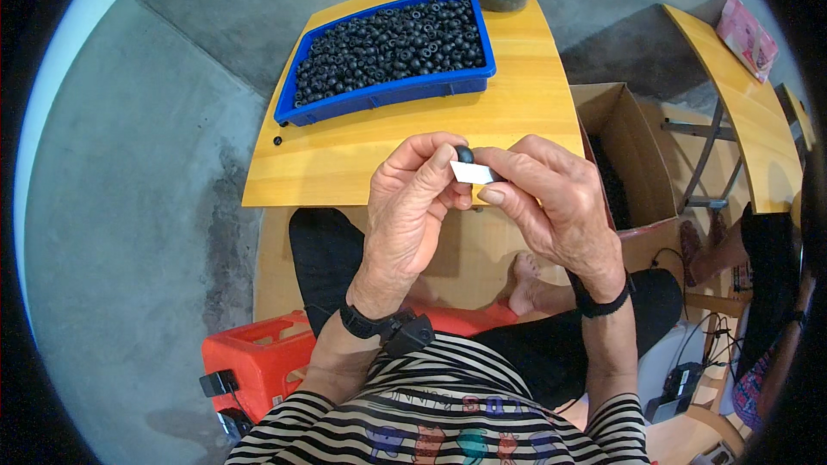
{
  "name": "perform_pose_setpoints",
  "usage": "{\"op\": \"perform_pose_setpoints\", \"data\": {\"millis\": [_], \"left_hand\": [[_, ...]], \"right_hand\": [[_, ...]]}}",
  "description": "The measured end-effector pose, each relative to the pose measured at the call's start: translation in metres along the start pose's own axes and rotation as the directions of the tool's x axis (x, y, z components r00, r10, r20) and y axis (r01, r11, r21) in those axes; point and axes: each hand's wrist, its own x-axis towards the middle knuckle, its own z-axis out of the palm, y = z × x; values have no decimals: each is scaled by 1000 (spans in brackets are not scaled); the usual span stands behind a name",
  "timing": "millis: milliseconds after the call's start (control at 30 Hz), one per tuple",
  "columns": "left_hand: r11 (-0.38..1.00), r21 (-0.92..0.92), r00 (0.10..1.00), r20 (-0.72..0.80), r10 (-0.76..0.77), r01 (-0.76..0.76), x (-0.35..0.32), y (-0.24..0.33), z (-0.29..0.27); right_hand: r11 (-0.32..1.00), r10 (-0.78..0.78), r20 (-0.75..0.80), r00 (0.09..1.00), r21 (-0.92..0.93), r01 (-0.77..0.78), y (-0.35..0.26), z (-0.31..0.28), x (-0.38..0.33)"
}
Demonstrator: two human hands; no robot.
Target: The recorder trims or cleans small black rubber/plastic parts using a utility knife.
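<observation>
My left hand (416, 185) pinches a small round black part (464, 154) between thumb and fingertips, in front of me above the table's near edge. My right hand (551, 194) grips a flat, bright, slant-ended blade (473, 173) between thumb and forefinger. The blade lies against or just in front of the black part; whether its edge touches I cannot tell. Beyond the hands, a blue tray (388, 93) is heaped with similar black parts, many showing a hole. One loose black part (277, 141) rests on the wood left of the tray.
At the table's far right corner, a grey bowl (508, 2) holds more round black parts. An open cardboard box (642, 155) stands beside the yellow wooden table (517, 112). Another table (732, 95) bears a pink package (748, 39), with another person's leg (724, 258) nearby.
</observation>
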Motion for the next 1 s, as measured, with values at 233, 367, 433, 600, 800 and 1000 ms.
{"op": "perform_pose_setpoints", "data": {"millis": [233,367,433,600,800,1000], "left_hand": [[1000,-24,1000,3,-4,4,-1,1,2],[1000,-13,1000,4,-6,6,0,0,1],[1000,-25,1000,8,-13,14,-1,-1,1],[999,-29,1000,1,-18,18,0,-3,1],[997,-46,997,55,-58,60,-3,-6,2],[1000,-21,1000,-1,-22,22,-2,-5,0]], "right_hand": [[1000,0,-26,1000,-11,0,1,2,0],[1000,4,-23,1000,-15,-4,2,2,-1],[1000,12,-26,1000,2,-12,2,3,-1],[999,21,-48,999,28,-20,3,5,-1],[994,105,-110,988,-24,-108,19,-1,-1],[926,280,-104,954,290,-241,15,-15,-3]]}}
